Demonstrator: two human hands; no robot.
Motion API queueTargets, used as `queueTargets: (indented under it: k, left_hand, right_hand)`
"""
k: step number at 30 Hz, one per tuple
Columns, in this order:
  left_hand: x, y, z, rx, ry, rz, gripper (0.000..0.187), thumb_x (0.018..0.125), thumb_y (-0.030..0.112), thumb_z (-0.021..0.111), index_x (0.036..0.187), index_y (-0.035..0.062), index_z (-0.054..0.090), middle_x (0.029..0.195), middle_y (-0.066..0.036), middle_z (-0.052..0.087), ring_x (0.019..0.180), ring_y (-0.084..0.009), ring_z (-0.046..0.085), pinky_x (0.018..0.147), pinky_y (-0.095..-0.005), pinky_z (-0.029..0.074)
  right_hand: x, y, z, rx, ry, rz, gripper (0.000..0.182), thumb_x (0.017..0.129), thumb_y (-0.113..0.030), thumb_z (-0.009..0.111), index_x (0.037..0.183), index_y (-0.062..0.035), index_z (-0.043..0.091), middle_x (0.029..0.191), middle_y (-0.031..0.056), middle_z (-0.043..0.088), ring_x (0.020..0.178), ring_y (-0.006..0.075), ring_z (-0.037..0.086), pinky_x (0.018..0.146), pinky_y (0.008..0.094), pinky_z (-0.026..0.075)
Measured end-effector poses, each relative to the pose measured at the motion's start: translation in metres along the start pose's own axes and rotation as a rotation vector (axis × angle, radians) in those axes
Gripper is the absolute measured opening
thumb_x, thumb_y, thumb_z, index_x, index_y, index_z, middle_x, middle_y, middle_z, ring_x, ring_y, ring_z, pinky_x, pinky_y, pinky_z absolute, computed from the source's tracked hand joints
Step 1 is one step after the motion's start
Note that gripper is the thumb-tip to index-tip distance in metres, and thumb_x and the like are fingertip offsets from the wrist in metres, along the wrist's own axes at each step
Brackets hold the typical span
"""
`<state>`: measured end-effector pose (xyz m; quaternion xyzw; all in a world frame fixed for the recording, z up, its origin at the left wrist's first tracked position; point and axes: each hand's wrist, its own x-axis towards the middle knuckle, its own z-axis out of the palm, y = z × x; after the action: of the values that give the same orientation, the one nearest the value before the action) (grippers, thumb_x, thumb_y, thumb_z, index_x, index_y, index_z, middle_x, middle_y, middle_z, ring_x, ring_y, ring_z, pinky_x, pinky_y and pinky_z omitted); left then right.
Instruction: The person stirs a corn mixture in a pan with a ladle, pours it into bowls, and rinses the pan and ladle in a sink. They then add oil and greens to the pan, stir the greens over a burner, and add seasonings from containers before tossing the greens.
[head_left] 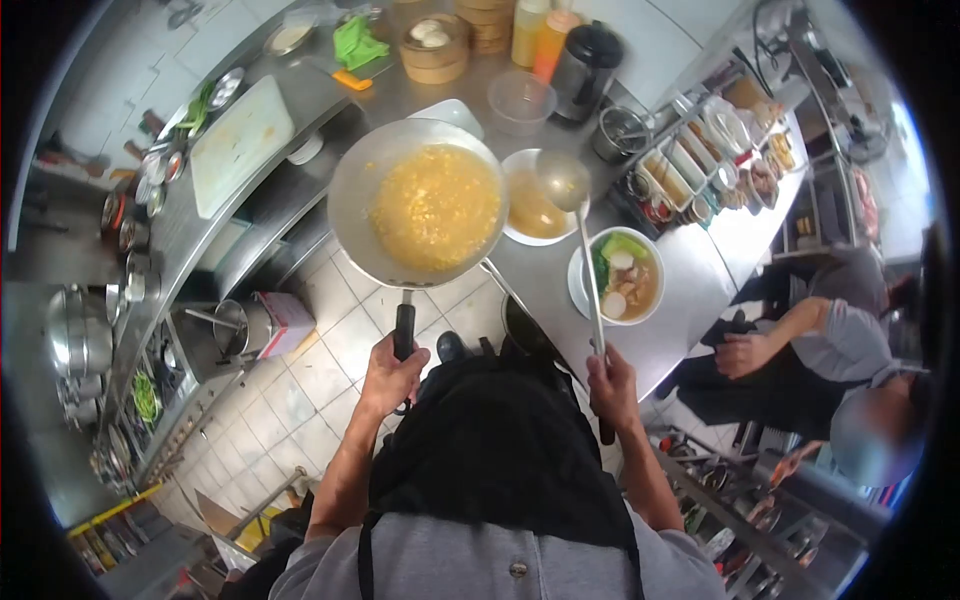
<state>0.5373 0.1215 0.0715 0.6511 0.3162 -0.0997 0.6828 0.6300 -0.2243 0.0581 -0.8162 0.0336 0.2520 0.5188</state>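
My left hand (391, 377) is closed round the black handle of a wok (350, 210), which I hold up over the floor at the counter's edge. Yellow soup (437, 208) with pale bits fills much of the wok. In my right hand (613, 385) is the long handle of a ladle (563, 180). The ladle's bowl hangs over a white bowl (519, 230) of brownish-yellow soup, partly covering it. Nearer me, beneath the ladle's handle, stands another white bowl (577, 290) with greens, round white slices and meat in broth.
A steel counter (540, 285) carries a clear plastic tub (522, 103), a dark jug (588, 70), a bamboo steamer (434, 45) and a rack of ingredient trays (680, 165). At left lies a white cutting board (242, 145). Another person (800, 350) stands at right.
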Motion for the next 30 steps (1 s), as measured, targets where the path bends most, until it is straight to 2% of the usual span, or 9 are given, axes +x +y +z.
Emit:
queueTargets:
  k: [2, 5, 9, 11, 12, 15, 17, 20, 30]
  left_hand:
    - [-0.002, 0.005, -0.003, 0.021, -0.005, 0.003, 0.019, 0.091, 0.009, 0.064, 0.087, 0.0022, 0.047, 0.051, -0.001, 0.047, 0.036, -0.0108, 0.045, 0.034, -0.0286, 0.04]
    - [-0.001, 0.003, -0.011, 0.008, -0.044, 0.023, 0.019, 0.09, 0.01, 0.065, 0.088, 0.0016, 0.048, 0.053, -0.001, 0.048, 0.037, -0.0108, 0.046, 0.035, -0.0281, 0.04]
    - [0.003, 0.001, -0.015, -0.009, -0.105, 0.038, 0.018, 0.09, 0.01, 0.064, 0.089, 0.0018, 0.049, 0.055, -0.002, 0.05, 0.039, -0.0108, 0.048, 0.036, -0.0278, 0.042]
    - [0.005, 0.003, -0.01, -0.033, -0.103, 0.05, 0.017, 0.09, 0.009, 0.064, 0.087, 0.0021, 0.049, 0.055, -0.002, 0.049, 0.039, -0.0105, 0.048, 0.035, -0.0279, 0.042]
    - [0.005, 0.002, -0.009, -0.04, -0.108, 0.044, 0.017, 0.09, 0.009, 0.064, 0.087, 0.0021, 0.049, 0.055, -0.002, 0.049, 0.039, -0.0105, 0.048, 0.035, -0.0279, 0.042]
    - [0.009, 0.008, -0.012, -0.03, -0.103, 0.061, 0.017, 0.09, 0.01, 0.065, 0.088, 0.0019, 0.049, 0.056, -0.002, 0.05, 0.039, -0.0105, 0.048, 0.035, -0.0281, 0.042]
    - [0.008, 0.01, -0.016, -0.009, -0.115, 0.031, 0.017, 0.09, 0.01, 0.065, 0.088, 0.0018, 0.049, 0.057, -0.002, 0.05, 0.04, -0.0104, 0.049, 0.036, -0.0281, 0.042]
    - [0.004, 0.011, -0.026, 0.019, -0.121, 0.023, 0.018, 0.09, 0.01, 0.065, 0.088, 0.0018, 0.05, 0.057, -0.002, 0.05, 0.04, -0.0102, 0.048, 0.036, -0.0277, 0.042]
    - [0.013, 0.021, -0.034, 0.073, -0.142, 0.061, 0.019, 0.088, 0.01, 0.065, 0.083, 0.0037, 0.048, 0.054, -0.001, 0.049, 0.038, -0.0104, 0.047, 0.036, -0.0275, 0.042]
  right_hand:
    - [-0.009, -0.032, -0.005, 0.6, -0.111, 0.178, 0.037, 0.103, -0.024, 0.051, 0.131, -0.0012, 0.049, 0.055, -0.0035, 0.035, 0.037, 0.0075, 0.037, 0.034, 0.0236, 0.031]
    - [-0.018, -0.061, -0.018, 0.703, -0.185, 0.118, 0.037, 0.104, -0.024, 0.047, 0.131, 0.0001, 0.048, 0.055, -0.0026, 0.034, 0.034, 0.0071, 0.033, 0.03, 0.0236, 0.028]
    - [0.003, -0.1, -0.018, 0.397, -0.268, 0.044, 0.032, 0.103, -0.022, 0.049, 0.128, -0.0016, 0.052, 0.056, -0.001, 0.04, 0.035, 0.0077, 0.035, 0.032, 0.0242, 0.03]
    - [0.039, -0.083, -0.005, -0.428, -0.182, -0.677, 0.029, 0.102, -0.02, 0.05, 0.126, -0.0053, 0.054, 0.058, -0.0005, 0.043, 0.037, 0.0082, 0.038, 0.034, 0.026, 0.033]
    - [0.042, -0.074, 0.003, -0.436, -0.185, -0.67, 0.029, 0.102, -0.02, 0.05, 0.126, -0.0053, 0.054, 0.058, -0.0005, 0.043, 0.037, 0.0082, 0.038, 0.034, 0.026, 0.033]
    - [0.032, -0.09, 0.038, -0.429, -0.23, -0.444, 0.031, 0.102, -0.025, 0.05, 0.127, -0.0076, 0.056, 0.058, -0.0032, 0.036, 0.038, 0.0068, 0.037, 0.035, 0.026, 0.034]
    - [-0.008, -0.136, 0.05, 0.348, -0.519, 0.348, 0.031, 0.103, -0.025, 0.049, 0.126, -0.0058, 0.054, 0.062, -0.0043, 0.041, 0.037, 0.0065, 0.034, 0.034, 0.0248, 0.033]
    - [-0.015, -0.128, 0.041, 0.976, -0.713, 0.59, 0.035, 0.104, -0.027, 0.046, 0.127, -0.0015, 0.052, 0.061, -0.0055, 0.035, 0.036, 0.0026, 0.03, 0.031, 0.02, 0.03]
    - [-0.045, -0.163, 0.039, 0.94, -0.558, 0.524, 0.037, 0.104, -0.026, 0.045, 0.129, 0.0004, 0.049, 0.06, -0.0052, 0.034, 0.035, 0.0009, 0.027, 0.03, 0.018, 0.028]
